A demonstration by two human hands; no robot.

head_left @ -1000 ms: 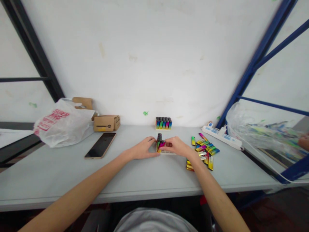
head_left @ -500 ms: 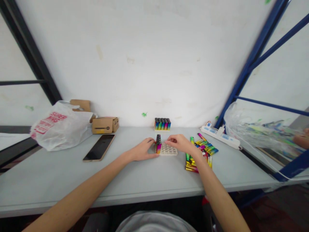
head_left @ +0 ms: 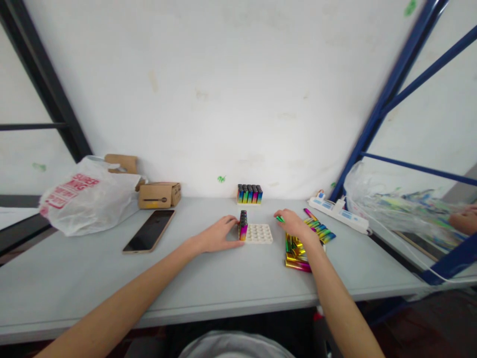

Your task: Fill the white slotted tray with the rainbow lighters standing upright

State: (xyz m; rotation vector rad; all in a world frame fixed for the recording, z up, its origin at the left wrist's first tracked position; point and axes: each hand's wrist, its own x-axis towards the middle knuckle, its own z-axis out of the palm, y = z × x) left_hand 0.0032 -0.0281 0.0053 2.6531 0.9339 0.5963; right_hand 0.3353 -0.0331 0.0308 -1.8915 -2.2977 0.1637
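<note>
A white tray with rows of round holes lies on the table, and a row of shiny lighters with black tops stands upright along its left side. My left hand grips that left end, thumb at the front corner and fingers at the back. To the right of the tray, my right hand pinches a green lighter by the edge of a loose pile of rainbow-coloured lighters. My right hand and forearm hide part of the pile.
A filled block of lighters stands by the wall. On the left are a phone, a cardboard box and a plastic bag. A power strip lies at right, with another person's hand beyond the blue frame.
My right hand has moved right, from over the tray to the pile, and now holds a green lighter. My left hand stays at the tray's left end.
</note>
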